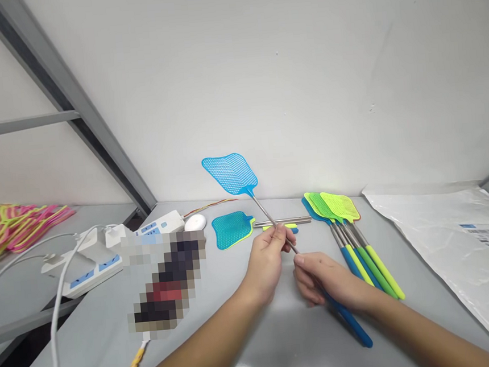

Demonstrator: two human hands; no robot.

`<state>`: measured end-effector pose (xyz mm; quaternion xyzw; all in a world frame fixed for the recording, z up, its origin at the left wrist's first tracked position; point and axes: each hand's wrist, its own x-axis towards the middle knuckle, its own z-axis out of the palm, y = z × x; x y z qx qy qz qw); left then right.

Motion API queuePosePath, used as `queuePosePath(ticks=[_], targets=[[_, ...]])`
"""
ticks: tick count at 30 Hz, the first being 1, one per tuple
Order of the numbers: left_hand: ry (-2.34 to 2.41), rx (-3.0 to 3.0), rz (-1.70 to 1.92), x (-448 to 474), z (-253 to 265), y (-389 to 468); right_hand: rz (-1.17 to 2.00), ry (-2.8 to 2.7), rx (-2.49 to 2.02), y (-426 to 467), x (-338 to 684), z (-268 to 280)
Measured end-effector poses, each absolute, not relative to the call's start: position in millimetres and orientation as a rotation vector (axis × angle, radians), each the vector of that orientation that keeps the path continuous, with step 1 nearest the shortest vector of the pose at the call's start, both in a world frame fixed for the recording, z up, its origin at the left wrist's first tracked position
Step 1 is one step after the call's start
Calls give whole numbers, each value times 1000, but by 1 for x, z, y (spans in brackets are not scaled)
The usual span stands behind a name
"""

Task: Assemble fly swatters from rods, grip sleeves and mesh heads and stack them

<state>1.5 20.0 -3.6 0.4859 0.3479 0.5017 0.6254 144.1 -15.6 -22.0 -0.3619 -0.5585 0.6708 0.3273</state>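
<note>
Head view: the left hand (265,264) pinches the metal shaft (262,207) of the blue swatter (230,174); the right hand (327,276) grasps lower, its covered fingers unclear. Two holds apparently steady it above the table (218,271)! Bunched swatters (341,208) lie right, handles nearer, likely for easy reach.

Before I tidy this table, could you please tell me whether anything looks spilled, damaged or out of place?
Nothing looks spilled, and the held blue fly swatter shows no obvious damage. Small scuffs mark the otherwise plain wall, right of centre; a pixelated patch at left hides what lies there.
</note>
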Motion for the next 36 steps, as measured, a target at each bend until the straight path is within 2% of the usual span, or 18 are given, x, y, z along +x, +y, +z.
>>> queuePosePath(ticks=[10, 19, 24, 30, 36], targets=[[781, 1141, 1371, -9, 9, 28, 1793, -1530, -904, -19, 147, -16], [675, 815, 1759, -36, 34, 52, 1906, -1607, -925, -21, 149, -16], [747, 850, 1871, -34, 25, 52, 1891, -1687, -965, -24, 152, -18], [981, 1027, 1555, -2, -5, 19, 1803, -1619, -969, -24, 154, -20], [947, 1196, 1201, 20, -18, -12, 1784, -1574, -944, -19, 161, -17]])
